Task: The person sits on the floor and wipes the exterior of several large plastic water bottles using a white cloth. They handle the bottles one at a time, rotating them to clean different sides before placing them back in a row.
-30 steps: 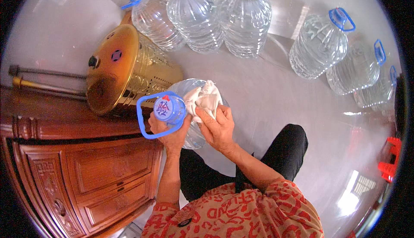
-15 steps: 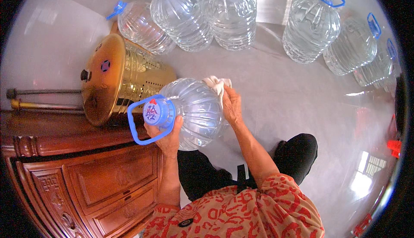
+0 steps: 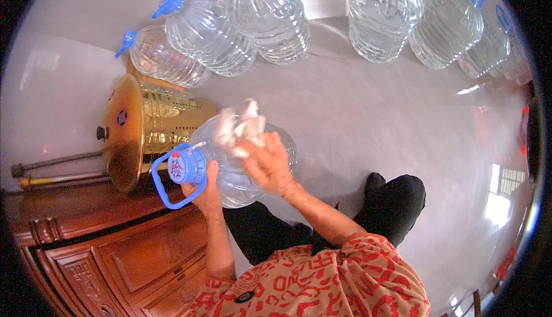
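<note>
A large clear plastic water bottle (image 3: 230, 179) with a blue cap and blue carry handle stands tilted in front of me, its neck toward the left. My left hand (image 3: 206, 193) grips it at the neck, just below the cap, thumb on the near side. In my right hand (image 3: 269, 164) is a crumpled white cloth (image 3: 238, 130), slightly blurred, over the bottle's upper side. Whether the cloth touches the plastic there I cannot tell.
Several similar bottles (image 3: 267, 18) line the wall at the back, more (image 3: 385, 21) at the back right. A gold perforated metal drum with a round lid (image 3: 123, 127) sits left, beside a carved reddish-brown wooden cabinet (image 3: 144, 248). Grey floor (image 3: 345, 127) extends right.
My right hand has moved the cloth left from the bottle's far right side to its upper side. The bottle has shifted slightly left in view, and the whole view has turned a little.
</note>
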Motion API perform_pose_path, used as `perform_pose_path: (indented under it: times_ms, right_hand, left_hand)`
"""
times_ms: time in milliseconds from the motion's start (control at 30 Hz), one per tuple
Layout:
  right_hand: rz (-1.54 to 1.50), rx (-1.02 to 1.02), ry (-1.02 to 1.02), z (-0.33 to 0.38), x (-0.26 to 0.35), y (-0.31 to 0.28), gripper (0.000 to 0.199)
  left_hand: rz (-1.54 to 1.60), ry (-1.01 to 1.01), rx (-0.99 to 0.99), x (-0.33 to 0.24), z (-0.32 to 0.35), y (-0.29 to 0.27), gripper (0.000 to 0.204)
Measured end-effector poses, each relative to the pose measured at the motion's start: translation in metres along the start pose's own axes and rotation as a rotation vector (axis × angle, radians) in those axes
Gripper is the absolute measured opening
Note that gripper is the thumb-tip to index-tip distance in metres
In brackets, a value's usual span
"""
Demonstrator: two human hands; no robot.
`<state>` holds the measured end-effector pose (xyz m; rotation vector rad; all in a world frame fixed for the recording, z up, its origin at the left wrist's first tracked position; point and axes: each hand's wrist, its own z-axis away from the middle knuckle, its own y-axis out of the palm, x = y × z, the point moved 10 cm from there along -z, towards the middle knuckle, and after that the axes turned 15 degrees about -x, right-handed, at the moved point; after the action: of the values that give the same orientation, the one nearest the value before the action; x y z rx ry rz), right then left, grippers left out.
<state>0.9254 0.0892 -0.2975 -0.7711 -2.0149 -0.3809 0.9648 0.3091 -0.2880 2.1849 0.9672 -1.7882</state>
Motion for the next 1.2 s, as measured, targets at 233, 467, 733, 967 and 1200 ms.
perform_pose_path:
  times_ms: [233,467,733,967,1200]
  right_hand:
    - [-0.074,-0.144,0.246,0.005,-0.068,0.003,0.029]
    - [0.151,-0.05,0.674,0.105,-0.247,0.015,0.028]
    - [0.312,-0.058,0.829,0.154,-0.305,-0.013,0.031]
    - [-0.287,-0.054,0.938,0.094,-0.22,0.017,0.026]
    - [-0.256,0.209,-0.087,-0.018,0.006,0.011,0.026]
  left_hand:
    - [0.039,-0.078,-0.082,-0.016,0.007,-0.001,0.038]
    - [-0.024,-0.09,-0.047,-0.001,0.004,-0.006,0.036]
    - [0.004,-0.018,-0.051,-0.006,0.003,-0.004,0.039]
    - [-0.057,0.036,-0.039,-0.001,0.002,-0.015,0.043]
    - [0.022,0.046,-0.008,-0.011,0.011,-0.006,0.046]
